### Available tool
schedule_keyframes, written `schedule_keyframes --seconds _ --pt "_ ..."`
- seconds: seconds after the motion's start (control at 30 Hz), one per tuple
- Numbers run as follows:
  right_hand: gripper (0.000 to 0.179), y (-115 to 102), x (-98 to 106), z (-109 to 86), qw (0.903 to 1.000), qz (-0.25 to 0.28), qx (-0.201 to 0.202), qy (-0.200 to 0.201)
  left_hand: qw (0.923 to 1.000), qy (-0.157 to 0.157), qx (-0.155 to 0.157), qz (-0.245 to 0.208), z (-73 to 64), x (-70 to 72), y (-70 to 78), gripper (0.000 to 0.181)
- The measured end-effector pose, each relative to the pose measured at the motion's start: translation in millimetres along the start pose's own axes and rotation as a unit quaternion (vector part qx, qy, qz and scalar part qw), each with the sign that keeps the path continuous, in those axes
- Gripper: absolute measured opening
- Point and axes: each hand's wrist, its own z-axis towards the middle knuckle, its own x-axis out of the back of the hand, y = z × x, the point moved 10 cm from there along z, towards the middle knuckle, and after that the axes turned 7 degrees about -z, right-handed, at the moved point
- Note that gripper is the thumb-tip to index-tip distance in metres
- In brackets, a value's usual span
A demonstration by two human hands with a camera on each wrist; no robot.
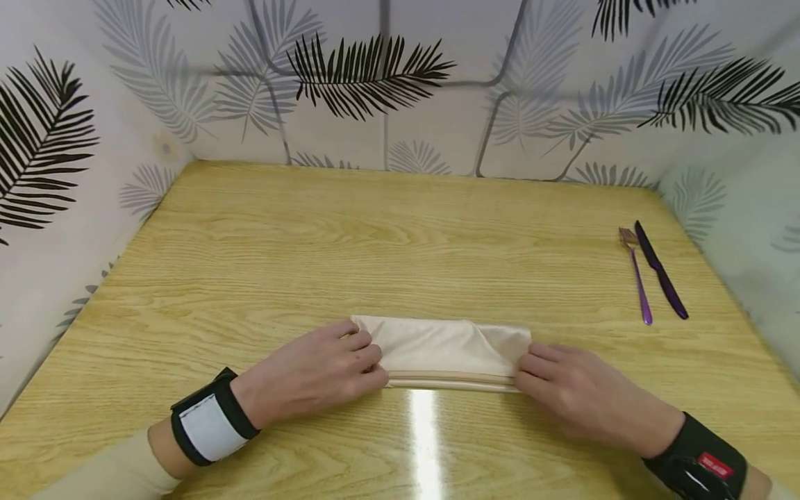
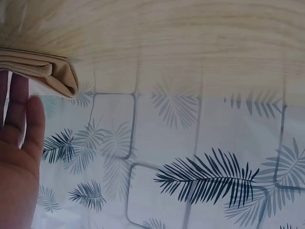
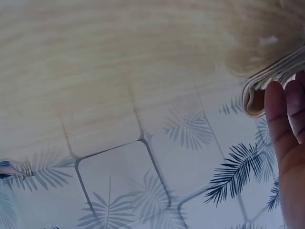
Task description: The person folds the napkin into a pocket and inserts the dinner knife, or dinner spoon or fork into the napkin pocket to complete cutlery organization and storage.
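Observation:
A folded cream satin napkin (image 1: 437, 344) lies near the front of the wooden table, as a narrow strip running left to right. At its left end, my left hand (image 1: 321, 368) holds the cloth with bent fingers. My right hand (image 1: 571, 389) grips the opposite end. From the left wrist, the stacked folds of the napkin (image 2: 45, 69) show at the fingertips of the left hand (image 2: 19, 157). The right wrist view has the napkin's rounded folded end (image 3: 257, 98) against the fingers of the right hand (image 3: 290, 138). Parts of both grips are hidden.
To the right on the table (image 1: 375, 243) lie a purple-handled fork (image 1: 639, 278) and a dark purple knife (image 1: 661, 271), side by side. Leaf-patterned white cloth (image 1: 437, 132) hangs behind the table and along its sides.

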Motion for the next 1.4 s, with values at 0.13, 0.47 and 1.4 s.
schedule_keyframes --seconds 0.13,0.47,1.4 --pt "0.021 2 -5 4.4 0.9998 -0.009 0.000 -0.020 0.9998 0.013 -0.005 -0.011 3.6 2.1 1.8 0.009" --pt "0.044 -4 -1 13.2 0.9984 -0.042 0.038 0.002 0.9983 0.026 0.034 -0.039 15.4 2.3 -2.3 0.012" --pt "0.025 -4 -34 68.6 0.9967 -0.011 0.022 -0.077 0.9671 -0.090 0.126 -0.202 82.5 -42.1 -14.1 0.023"
